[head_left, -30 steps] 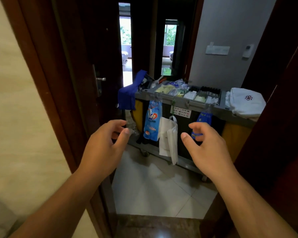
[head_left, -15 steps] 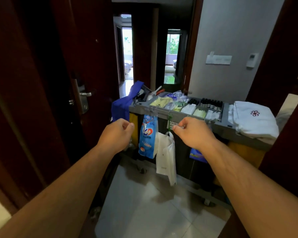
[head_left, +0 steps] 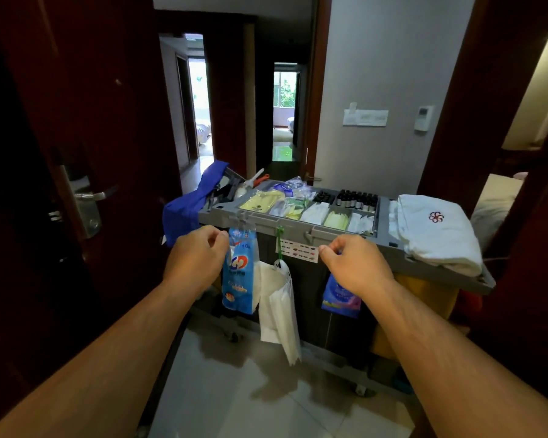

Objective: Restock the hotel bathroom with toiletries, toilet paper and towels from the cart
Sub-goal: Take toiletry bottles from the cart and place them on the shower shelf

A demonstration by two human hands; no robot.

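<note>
Change: a second ago both hands were spread open and well short of the cart (head_left: 298,231). Now they're up at its near rim with the fingers curled in.
Left hand (head_left: 196,256): loose fist, thumb on forefinger, just beside the top of the hanging blue bag (head_left: 239,275). Nothing shows in it.
Right hand (head_left: 356,265): curled at the rim, right over the purple packet (head_left: 340,297). Whether it pinches anything, can't tell.
Toiletries: in the cart's top tray, with dark bottles (head_left: 356,199) at the far side and yellow sachets (head_left: 260,202) to the left.
Towels (head_left: 434,235): folded white stack at the cart's right end, untouched.
Toilet paper: can't spot any from here.
Door (head_left: 76,121): open on the left, cart straight ahead in the hall.
Meaning: the walk over looks done and picking is about to start. Nothing is in hand yet.
</note>
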